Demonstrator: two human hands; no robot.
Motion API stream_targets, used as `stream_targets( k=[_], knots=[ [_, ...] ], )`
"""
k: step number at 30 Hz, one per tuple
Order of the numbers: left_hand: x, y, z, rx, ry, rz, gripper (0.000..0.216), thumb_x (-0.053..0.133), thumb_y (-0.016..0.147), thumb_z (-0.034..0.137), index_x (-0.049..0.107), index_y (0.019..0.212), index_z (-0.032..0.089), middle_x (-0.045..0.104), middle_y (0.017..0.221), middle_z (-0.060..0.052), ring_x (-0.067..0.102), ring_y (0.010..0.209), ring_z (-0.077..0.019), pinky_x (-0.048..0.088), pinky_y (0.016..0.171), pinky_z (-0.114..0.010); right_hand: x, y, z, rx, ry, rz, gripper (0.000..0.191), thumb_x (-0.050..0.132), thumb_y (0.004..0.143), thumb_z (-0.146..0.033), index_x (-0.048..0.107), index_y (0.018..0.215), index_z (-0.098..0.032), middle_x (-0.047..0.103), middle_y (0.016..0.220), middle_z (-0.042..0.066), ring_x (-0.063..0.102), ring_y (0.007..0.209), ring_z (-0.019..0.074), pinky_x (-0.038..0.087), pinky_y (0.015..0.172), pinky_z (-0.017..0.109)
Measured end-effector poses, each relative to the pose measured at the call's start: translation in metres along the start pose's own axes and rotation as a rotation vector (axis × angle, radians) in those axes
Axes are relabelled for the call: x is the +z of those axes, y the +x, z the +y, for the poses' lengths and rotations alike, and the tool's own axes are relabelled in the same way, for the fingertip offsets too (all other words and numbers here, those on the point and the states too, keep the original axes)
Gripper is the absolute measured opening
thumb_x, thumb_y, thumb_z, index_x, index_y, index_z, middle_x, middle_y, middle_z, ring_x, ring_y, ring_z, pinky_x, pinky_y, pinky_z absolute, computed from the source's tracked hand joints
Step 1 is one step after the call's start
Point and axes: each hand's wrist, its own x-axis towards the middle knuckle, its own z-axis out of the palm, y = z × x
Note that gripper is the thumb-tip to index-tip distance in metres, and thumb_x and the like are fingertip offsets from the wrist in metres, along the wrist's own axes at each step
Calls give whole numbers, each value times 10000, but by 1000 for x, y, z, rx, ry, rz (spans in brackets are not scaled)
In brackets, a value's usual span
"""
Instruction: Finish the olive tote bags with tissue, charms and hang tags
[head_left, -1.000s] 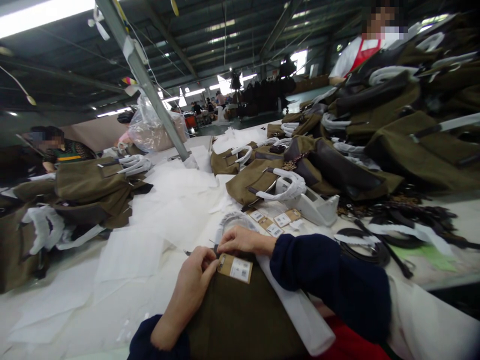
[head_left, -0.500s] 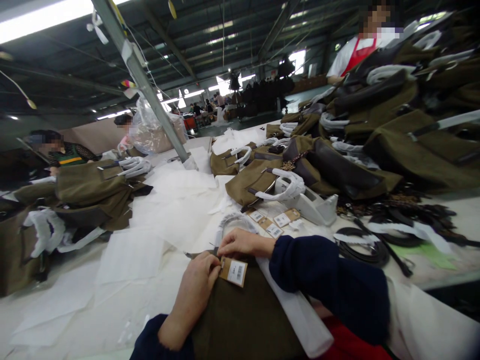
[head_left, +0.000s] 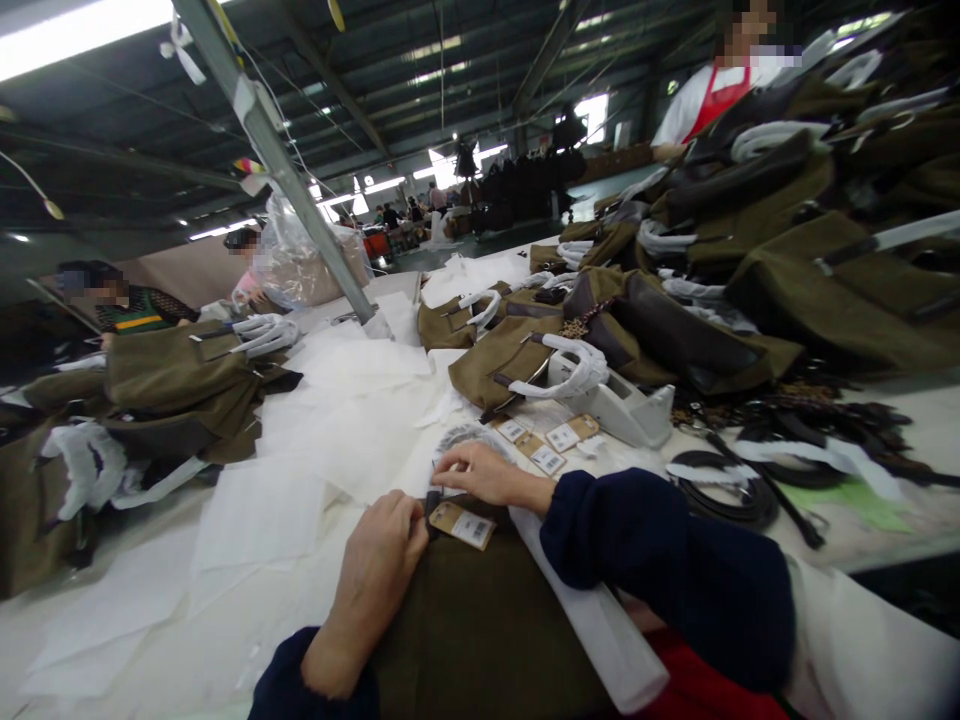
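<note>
An olive-brown handbag (head_left: 495, 620) lies before me, its wrapped handle (head_left: 465, 437) pointing away. With curled fingers, my left hand (head_left: 379, 575) grips the bag's top edge beside a dark handle tab (head_left: 431, 503). My right hand (head_left: 491, 473) is closed in a pinch just above that tab; what its fingertips hold is too small to make out. A brown hang tag (head_left: 463, 526) with a white barcode label rests on the bag below my right hand. Along the bag's right side runs a white wrapped strap (head_left: 592, 610).
Several loose tags (head_left: 547, 458) lie beyond my right hand, near a grey tape dispenser (head_left: 626, 408). Coiled black straps (head_left: 724, 495) are at right. Bags pile up at right (head_left: 697, 330) and left (head_left: 176, 380). White sheets (head_left: 352, 400) cover the middle; a metal post (head_left: 300, 200) rises behind.
The hang tag has turned and shifted slightly up. My left hand has moved a little left and up, off the tag. My right hand has risen slightly.
</note>
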Motion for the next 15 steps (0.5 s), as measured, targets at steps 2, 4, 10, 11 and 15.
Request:
stream_targets(
  k=[2, 4, 10, 11, 15],
  knots=[
    [0, 1, 0, -54, -116, 8, 92, 512, 830, 225, 547, 745, 220, 587, 759, -11, 561, 732, -198, 397, 690, -309, 2, -3, -6, -50, 19, -10, 145, 710, 825, -295, 697, 839, -151, 598, 677, -16, 510, 594, 85, 405, 566, 185],
    [2, 1, -2, -158, -285, 1, 85, 542, 818, 255, 571, 749, 216, 596, 708, 7, 548, 662, -175, 398, 641, -285, 5, -6, -10, -70, 117, -83, 187, 652, 866, -336, 669, 864, -150, 615, 691, -8, 560, 606, 102, 435, 563, 196],
    [13, 1, -10, -294, -550, 15, 147, 607, 789, 343, 618, 758, 199, 631, 688, 12, 549, 640, -162, 413, 608, -260, 9, -6, 1, -43, 158, -165, 200, 613, 882, -340, 588, 837, -146, 634, 719, 0, 590, 603, 104, 473, 569, 199],
    [14, 1, -11, -294, -563, 15, 150, 613, 785, 347, 617, 757, 199, 630, 689, 12, 552, 644, -162, 417, 611, -259, 9, -5, 4, -38, 103, -168, 177, 598, 890, -319, 582, 842, -149, 615, 684, -13, 575, 576, 99, 468, 559, 197],
    [16, 0, -13, -275, -571, 11, 125, 605, 796, 327, 611, 777, 204, 617, 688, 21, 546, 642, -159, 420, 612, -256, 6, -3, 12, -55, -53, -191, 147, 589, 895, -286, 610, 843, -150, 589, 642, -28, 508, 502, 84, 419, 510, 191]
  ],
)
